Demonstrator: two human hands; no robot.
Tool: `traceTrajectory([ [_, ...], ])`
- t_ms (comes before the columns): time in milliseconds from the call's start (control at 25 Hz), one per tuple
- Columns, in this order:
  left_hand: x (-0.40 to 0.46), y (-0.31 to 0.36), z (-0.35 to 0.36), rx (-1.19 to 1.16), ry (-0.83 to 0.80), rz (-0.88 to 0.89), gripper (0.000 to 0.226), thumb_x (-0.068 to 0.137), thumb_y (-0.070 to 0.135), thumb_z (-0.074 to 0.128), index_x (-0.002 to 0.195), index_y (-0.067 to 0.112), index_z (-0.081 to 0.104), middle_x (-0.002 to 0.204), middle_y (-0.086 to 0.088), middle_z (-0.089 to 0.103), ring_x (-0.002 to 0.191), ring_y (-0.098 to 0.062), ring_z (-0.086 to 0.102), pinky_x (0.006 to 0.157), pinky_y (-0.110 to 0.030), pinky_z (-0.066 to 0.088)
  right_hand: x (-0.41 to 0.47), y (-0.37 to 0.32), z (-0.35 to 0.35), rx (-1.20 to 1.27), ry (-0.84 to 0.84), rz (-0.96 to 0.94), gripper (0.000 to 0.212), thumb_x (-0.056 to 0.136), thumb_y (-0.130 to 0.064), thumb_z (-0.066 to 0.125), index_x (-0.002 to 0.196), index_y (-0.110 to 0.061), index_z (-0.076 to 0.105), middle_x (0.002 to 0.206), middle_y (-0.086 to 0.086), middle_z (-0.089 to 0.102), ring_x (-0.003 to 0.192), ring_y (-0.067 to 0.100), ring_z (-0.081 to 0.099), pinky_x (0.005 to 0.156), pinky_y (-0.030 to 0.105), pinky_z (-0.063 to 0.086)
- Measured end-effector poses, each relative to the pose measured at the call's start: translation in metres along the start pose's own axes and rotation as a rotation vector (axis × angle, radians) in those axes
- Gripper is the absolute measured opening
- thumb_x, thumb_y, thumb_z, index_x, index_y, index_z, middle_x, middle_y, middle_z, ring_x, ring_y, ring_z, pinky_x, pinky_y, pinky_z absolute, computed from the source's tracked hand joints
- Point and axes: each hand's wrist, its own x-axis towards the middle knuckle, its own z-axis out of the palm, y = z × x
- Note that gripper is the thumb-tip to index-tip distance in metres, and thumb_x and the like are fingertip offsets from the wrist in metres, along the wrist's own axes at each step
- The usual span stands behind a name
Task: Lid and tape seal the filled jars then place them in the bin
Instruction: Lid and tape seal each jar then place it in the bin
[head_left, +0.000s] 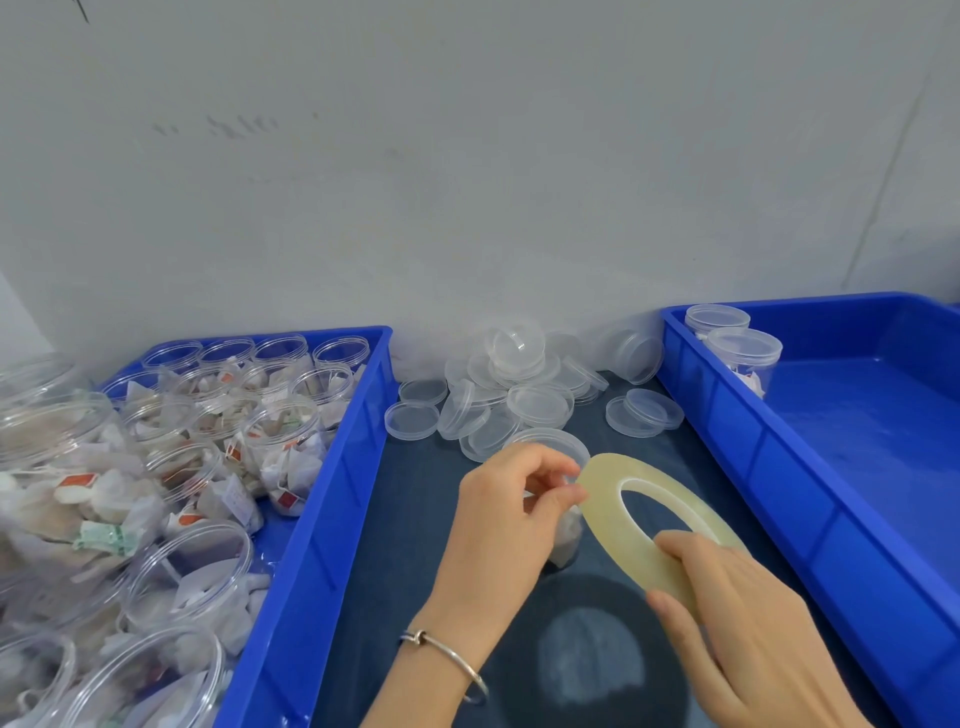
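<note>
At frame centre, the left hand (511, 499) pinches the tape end against the lidded jar (563, 499); the right hand (748, 613) grips the tape roll (628, 525) (thumb under). Best keep tension, wrapping along the lid seam.

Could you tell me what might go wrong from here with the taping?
1. The left hand grips the jar only near its lid, so pulling tape could tip it.
2. The right hand holds the tape roll by one edge; it could slip or twist the strip.
3. The loose lids lie close behind and could be knocked about.
</note>
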Motion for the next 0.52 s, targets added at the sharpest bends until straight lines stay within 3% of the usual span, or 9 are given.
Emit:
traceTrajectory([
  [80, 0.003, 0.005, 0.001, 0.112, -0.003, 0.081, 0.013, 0.082, 0.005, 0.07, 0.074, 0.014, 0.066, 0.074, 0.013, 0.059, 0.076, -0.002, 0.056, 0.068, -0.011, 0.042, 0.003, -0.004, 0.005, -0.078, 0.012, 0.001, 0.045, 0.097, -0.043, 0.027, 0.092, -0.012, 0.06, 0.069, -0.011, 0.05, 0.056, 0.009, 0.045, 0.059, 0.023, 0.03],
  [160, 0.004, 0.013, 0.003, 0.225, 0.052, 0.249, 0.012, 0.086, 0.003, 0.064, 0.076, 0.009, 0.061, 0.076, 0.008, 0.054, 0.074, -0.007, 0.05, 0.067, -0.019, 0.042, 0.011, -0.007, 0.008, -0.065, -0.013, 0.111, 0.039, 0.099, -0.038, 0.028, 0.102, -0.011, 0.056, 0.07, -0.012, 0.049, 0.056, 0.009, 0.044, 0.055, 0.02, 0.029],
  [200, 0.003, 0.018, 0.004, 0.264, 0.091, 0.342, 0.011, 0.087, 0.003, 0.062, 0.077, 0.008, 0.059, 0.077, 0.005, 0.052, 0.072, -0.008, 0.047, 0.066, -0.022, 0.042, 0.018, -0.005, 0.006, 0.006, -0.016, 0.227, 0.038, 0.1, -0.04, 0.024, 0.114, -0.015, 0.05, 0.072, -0.012, 0.051, 0.058, 0.01, 0.045, 0.053, 0.023, 0.031],
  [280, 0.001, 0.02, 0.002, 0.302, 0.166, 0.487, 0.009, 0.088, 0.006, 0.058, 0.079, 0.009, 0.056, 0.079, 0.004, 0.052, 0.072, -0.008, 0.046, 0.066, -0.02, 0.041, 0.032, 0.004, -0.002, 0.141, -0.057, 0.437, 0.049, 0.089, -0.061, 0.015, 0.131, -0.039, 0.026, 0.079, -0.016, 0.057, 0.061, 0.011, 0.05, 0.055, 0.033, 0.037],
  [320, 0.001, 0.015, 0.0, 0.283, 0.195, 0.503, 0.009, 0.088, 0.006, 0.058, 0.079, 0.01, 0.055, 0.079, 0.005, 0.052, 0.073, -0.008, 0.048, 0.066, -0.018, 0.042, 0.035, 0.011, -0.004, 0.131, -0.07, 0.448, 0.054, 0.082, -0.068, 0.016, 0.133, -0.052, 0.013, 0.07, -0.017, 0.056, 0.058, 0.01, 0.051, 0.055, 0.035, 0.039],
  [400, -0.001, -0.004, -0.003, 0.154, 0.243, 0.36, 0.012, 0.087, 0.003, 0.062, 0.078, 0.01, 0.058, 0.079, 0.007, 0.056, 0.074, -0.007, 0.054, 0.068, -0.017, 0.045, 0.038, 0.018, -0.007, 0.139, -0.091, 0.387, 0.053, 0.081, -0.071, 0.018, 0.131, -0.069, 0.0, 0.06, -0.019, 0.053, 0.054, 0.006, 0.051, 0.056, 0.03, 0.041],
  [480, -0.006, -0.028, 0.0, -0.014, 0.27, 0.105, 0.016, 0.084, -0.003, 0.066, 0.074, 0.009, 0.06, 0.075, 0.005, 0.061, 0.075, -0.006, 0.059, 0.068, -0.014, 0.046, 0.035, 0.02, 0.001, 0.076, -0.164, 0.264, 0.048, 0.091, -0.061, 0.018, 0.133, -0.071, -0.002, 0.071, -0.023, 0.053, 0.063, 0.001, 0.048, 0.062, 0.026, 0.038],
  [520, -0.011, -0.038, 0.005, -0.096, 0.268, -0.019, 0.017, 0.083, -0.004, 0.067, 0.073, 0.009, 0.061, 0.073, 0.004, 0.064, 0.074, -0.004, 0.06, 0.068, -0.011, 0.045, 0.034, 0.022, 0.008, -0.037, -0.191, 0.187, 0.046, 0.097, -0.052, 0.02, 0.137, -0.067, 0.004, 0.071, -0.016, 0.049, 0.063, 0.004, 0.045, 0.062, 0.026, 0.036],
])
